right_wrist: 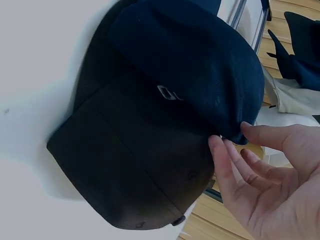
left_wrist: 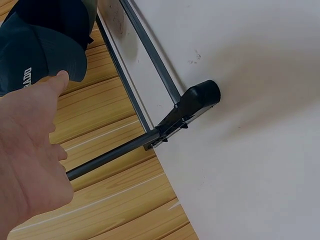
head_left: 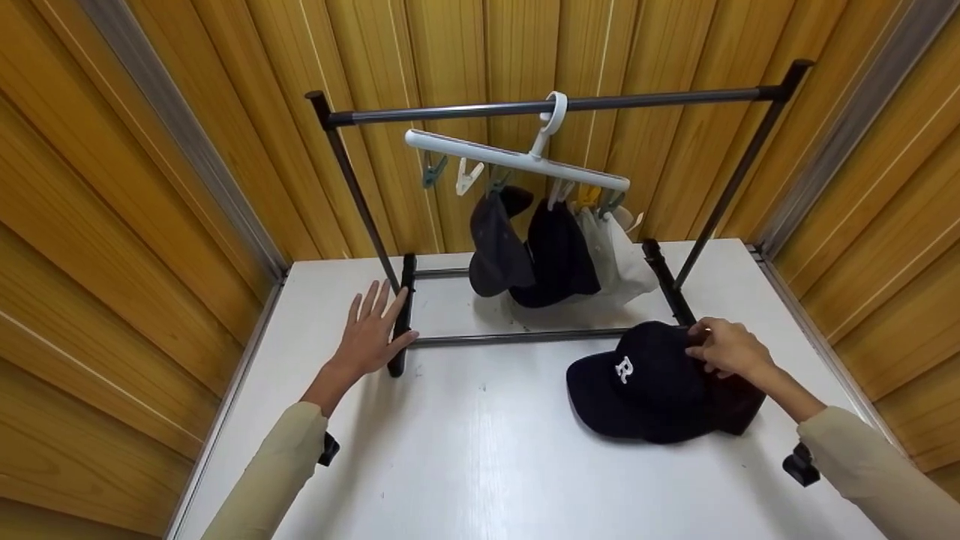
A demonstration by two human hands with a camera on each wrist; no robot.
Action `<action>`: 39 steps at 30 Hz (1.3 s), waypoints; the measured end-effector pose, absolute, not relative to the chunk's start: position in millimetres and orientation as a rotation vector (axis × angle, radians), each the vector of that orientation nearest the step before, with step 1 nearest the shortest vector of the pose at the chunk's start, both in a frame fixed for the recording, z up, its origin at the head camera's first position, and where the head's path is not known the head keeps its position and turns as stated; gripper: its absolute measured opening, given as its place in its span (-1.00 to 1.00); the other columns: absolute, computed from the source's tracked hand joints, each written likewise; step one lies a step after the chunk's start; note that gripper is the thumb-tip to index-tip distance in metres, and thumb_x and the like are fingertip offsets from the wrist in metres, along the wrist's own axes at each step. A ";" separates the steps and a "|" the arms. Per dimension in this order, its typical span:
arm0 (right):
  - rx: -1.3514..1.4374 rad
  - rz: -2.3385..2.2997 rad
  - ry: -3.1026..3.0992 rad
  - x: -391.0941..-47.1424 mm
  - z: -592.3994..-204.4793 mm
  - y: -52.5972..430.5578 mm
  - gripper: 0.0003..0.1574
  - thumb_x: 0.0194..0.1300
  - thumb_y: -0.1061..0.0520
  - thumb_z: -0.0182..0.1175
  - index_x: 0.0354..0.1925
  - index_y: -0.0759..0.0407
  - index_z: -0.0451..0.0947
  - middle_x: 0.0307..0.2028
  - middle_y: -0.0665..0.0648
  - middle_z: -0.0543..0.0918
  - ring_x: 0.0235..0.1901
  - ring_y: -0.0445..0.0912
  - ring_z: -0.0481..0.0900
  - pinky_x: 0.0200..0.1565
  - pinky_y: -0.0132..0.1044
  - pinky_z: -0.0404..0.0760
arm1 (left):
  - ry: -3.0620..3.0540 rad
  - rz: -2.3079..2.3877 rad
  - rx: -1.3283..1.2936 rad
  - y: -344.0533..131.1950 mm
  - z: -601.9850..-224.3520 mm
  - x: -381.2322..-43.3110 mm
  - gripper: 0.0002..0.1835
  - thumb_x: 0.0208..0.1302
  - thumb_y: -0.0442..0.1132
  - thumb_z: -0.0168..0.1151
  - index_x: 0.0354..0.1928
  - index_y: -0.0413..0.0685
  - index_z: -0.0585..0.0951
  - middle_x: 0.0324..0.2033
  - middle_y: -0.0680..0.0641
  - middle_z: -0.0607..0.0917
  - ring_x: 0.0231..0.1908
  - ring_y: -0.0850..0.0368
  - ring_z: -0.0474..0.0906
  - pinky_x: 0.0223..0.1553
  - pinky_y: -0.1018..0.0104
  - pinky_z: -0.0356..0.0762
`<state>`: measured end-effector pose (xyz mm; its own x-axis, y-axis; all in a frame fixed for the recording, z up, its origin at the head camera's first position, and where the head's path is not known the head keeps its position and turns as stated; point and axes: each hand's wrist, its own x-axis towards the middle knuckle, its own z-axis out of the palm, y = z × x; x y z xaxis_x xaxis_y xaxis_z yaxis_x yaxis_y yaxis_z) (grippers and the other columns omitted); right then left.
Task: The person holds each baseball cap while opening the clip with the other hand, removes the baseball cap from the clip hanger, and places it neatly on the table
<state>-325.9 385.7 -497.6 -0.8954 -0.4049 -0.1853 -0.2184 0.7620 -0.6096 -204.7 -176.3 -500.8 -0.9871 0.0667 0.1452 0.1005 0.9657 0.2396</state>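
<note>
R hand (head_left: 727,349) pinches edge of navy cap (head_left: 652,382), dark cap (head_left: 739,405) adj., nr R side of table (head_left: 480,435). L hand (head_left: 371,330) splayed, fingers apart, by L rack foot (head_left: 397,363); wide room btwn hands.

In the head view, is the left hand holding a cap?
No, the left hand is spread by a black rack foot, holding nothing.

Rack (head_left: 359,198) behind — hanging caps (head_left: 559,251) under its bar (head_left: 450,112), other caps (head_left: 664,390) front right.
</note>
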 end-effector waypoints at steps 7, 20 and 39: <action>-0.508 -0.713 2.884 -336.4 -490.2 386.2 -0.60 0.38 0.10 0.24 0.04 0.38 0.59 -0.27 0.35 0.77 -0.39 0.20 0.72 -0.50 -0.02 0.58 | -2.967 -0.374 -0.142 -178.1 -496.3 -209.2 -0.10 0.44 0.18 0.18 0.62 -0.07 0.10 0.60 -0.31 0.08 0.62 -0.26 -0.11 0.57 -0.29 -0.21; -0.796 -0.911 3.029 -349.9 -499.6 348.2 -0.29 0.42 0.04 0.27 0.36 0.41 0.39 0.36 0.64 0.33 0.45 0.58 0.07 0.34 0.59 0.01 | -3.004 -0.433 -0.158 -175.2 -475.9 -213.2 0.01 0.34 0.31 0.22 0.63 -0.01 0.05 0.61 -0.26 0.03 0.63 -0.24 -0.14 0.58 -0.28 -0.27; -0.846 -0.838 2.813 -345.4 -476.1 299.5 -0.16 0.61 -0.22 -0.10 0.58 0.23 0.09 0.58 0.49 -0.13 0.60 0.37 -0.36 0.49 0.42 -0.39 | -2.889 -0.482 -0.285 -125.1 -439.0 -264.2 -0.23 0.46 0.17 0.17 0.55 -0.05 0.28 0.50 -0.17 0.37 0.53 -0.16 0.22 0.53 -0.24 0.07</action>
